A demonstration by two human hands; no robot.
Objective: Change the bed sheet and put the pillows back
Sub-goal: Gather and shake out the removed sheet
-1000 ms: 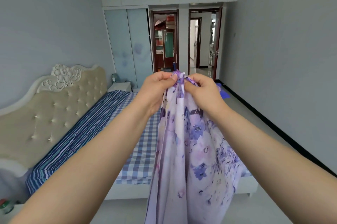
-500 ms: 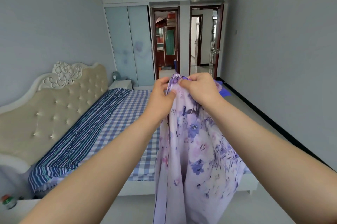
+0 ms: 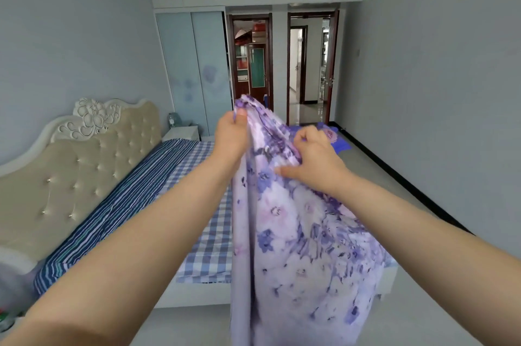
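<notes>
A purple floral bed sheet hangs in front of me, bunched and draping down below the frame. My left hand pinches its top edge high up. My right hand grips the cloth a little lower and to the right, fingers curled into the folds. Behind the sheet stands the bed, covered with a blue-and-white checked cloth and a dark blue striped cloth along the headboard side. Further back, a blue and purple bundle lies on the floor near the doorway. No pillows show on the bed.
A beige tufted headboard stands at the left, with a white nightstand beyond it. A wardrobe and two open doorways close the far end. Grey floor runs between the bed and the right wall.
My hands have moved apart along the sheet's top edge; the right hand slid down and to the right, spreading the cloth. The left hand stays high.
</notes>
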